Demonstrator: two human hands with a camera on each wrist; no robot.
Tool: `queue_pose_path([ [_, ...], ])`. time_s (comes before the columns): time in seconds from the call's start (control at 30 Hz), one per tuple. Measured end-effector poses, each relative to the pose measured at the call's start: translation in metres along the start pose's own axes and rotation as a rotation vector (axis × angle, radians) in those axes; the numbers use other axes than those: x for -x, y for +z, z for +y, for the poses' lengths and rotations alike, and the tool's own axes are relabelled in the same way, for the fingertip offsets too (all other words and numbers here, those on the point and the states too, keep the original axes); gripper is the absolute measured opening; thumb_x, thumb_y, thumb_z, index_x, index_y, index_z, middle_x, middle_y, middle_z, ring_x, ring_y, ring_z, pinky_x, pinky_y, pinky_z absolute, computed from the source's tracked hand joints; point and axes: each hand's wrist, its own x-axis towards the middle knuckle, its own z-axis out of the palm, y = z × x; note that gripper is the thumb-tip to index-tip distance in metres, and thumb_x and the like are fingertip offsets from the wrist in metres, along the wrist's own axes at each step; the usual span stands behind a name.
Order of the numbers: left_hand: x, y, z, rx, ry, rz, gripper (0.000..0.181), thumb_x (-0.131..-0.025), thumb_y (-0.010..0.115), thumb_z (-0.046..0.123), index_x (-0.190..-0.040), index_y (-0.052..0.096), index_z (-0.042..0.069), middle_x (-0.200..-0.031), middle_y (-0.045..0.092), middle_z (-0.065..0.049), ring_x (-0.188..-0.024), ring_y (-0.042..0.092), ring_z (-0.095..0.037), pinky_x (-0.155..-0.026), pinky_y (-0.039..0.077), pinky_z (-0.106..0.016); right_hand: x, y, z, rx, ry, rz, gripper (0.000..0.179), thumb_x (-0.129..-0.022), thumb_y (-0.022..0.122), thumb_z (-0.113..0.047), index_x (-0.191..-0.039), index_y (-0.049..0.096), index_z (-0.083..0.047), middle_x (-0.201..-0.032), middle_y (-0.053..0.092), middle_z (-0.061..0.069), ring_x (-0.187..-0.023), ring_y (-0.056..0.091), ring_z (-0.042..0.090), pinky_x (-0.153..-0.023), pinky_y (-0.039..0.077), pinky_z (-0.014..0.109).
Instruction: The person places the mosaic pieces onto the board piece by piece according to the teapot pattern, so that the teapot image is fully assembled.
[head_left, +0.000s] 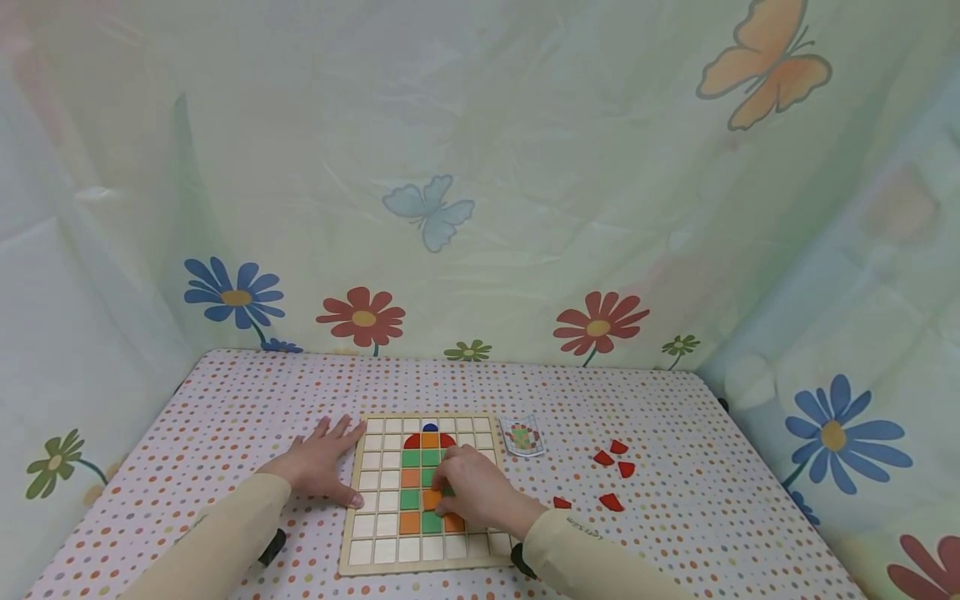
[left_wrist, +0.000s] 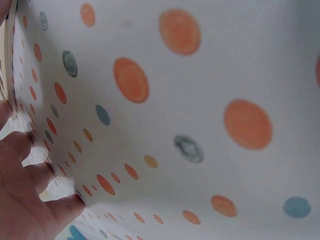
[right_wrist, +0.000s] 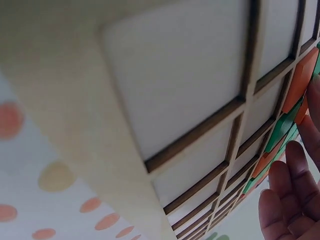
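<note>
While over tiles (head_left: 410, 459), right fingers (right_wrist: 281, 184)

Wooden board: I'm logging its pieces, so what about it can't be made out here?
Head view: part of the board, hidden by the right hand.
Left wrist view: nearly all of it, cut off by the left edge.
Right wrist view: some coloured tiles, cut off by the right edge.

Wood board (head_left: 386, 550), sq. grid w/ pale cells, lies flat. Blue half-round pc. (head_left: 430, 427) nr. its 12 o'clock edge; at 6 o'clock of that, orange tile (head_left: 430, 439) w/ curved red pcs. (head_left: 412, 442) at its 9 & 3. Green/orange sq. tiles (head_left: 431, 522) fill cells toward 6 o'clock, some hidden. Loose red pcs. (head_left: 611, 502) lie off-board, approx. 3 o'clock.
</note>
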Motion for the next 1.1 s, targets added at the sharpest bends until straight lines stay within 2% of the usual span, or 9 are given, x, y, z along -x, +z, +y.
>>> queue_pose_path([
  [0.3,-0.001,0.0008,-0.0004,-0.006,-0.005,-0.002,0.116,-0.069,0.093,0.042,-0.16,0.032,0.007,-0.168,0.018,-0.027,-0.154,0.009,-0.056,-0.117,0.013,-0.079,-0.0021,0.0025,-0.0012,-0.001,0.064,0.007,0.019,-0.079,0.09,-0.027,-0.09,0.079,-0.017,-0.093,0.066,-0.008,-0.087,0.055,0.01,-0.086,0.054,0.026],
  [0.57,-0.0008,0.0012,-0.0008,-0.008,-0.001,-0.001,0.115,-0.069,0.093,0.042,-0.16,0.032,0.007,-0.168,0.019,-0.027,-0.154,0.009,-0.056,-0.117,0.013,-0.079,-0.0004,0.0001,-0.0032,0.006,0.049,0.01,0.018,-0.078,0.091,-0.027,-0.088,0.079,-0.017,-0.091,0.065,-0.007,-0.086,0.055,0.01,-0.084,0.054,0.025],
  [0.8,-0.0006,0.0009,-0.0006,-0.007,0.004,-0.001,0.115,-0.069,0.093,0.042,-0.16,0.032,0.007,-0.168,0.019,-0.027,-0.154,0.009,-0.056,-0.116,0.014,-0.079,-0.0005,-0.001,-0.0021,-0.043,0.055,-0.013,0.015,-0.081,0.088,-0.025,-0.091,0.081,-0.017,-0.093,0.067,-0.008,-0.089,0.056,0.01,-0.085,0.054,0.026],
  [0.93,-0.0007,0.0008,-0.0003,-0.005,0.001,0.001,0.115,-0.069,0.093,0.042,-0.16,0.032,0.007,-0.168,0.019,-0.027,-0.154,0.009,-0.056,-0.116,0.013,-0.079,-0.0013,-0.0011,-0.0012,-0.076,0.054,-0.003,0.01,-0.084,0.085,-0.022,-0.091,0.081,-0.016,-0.09,0.068,-0.009,-0.087,0.055,0.009,-0.081,0.053,0.025],
  [1.1,-0.0012,0.0009,-0.0005,-0.007,-0.001,0.005,0.116,-0.069,0.093,0.042,-0.16,0.032,0.007,-0.168,0.019,-0.027,-0.154,0.009,-0.056,-0.116,0.014,-0.079,-0.0014,0.0028,0.0002,-0.106,0.05,0.052,0.006,-0.085,0.084,-0.019,-0.088,0.082,-0.015,-0.084,0.066,-0.008,-0.079,0.05,0.007,-0.073,0.047,0.022],
])
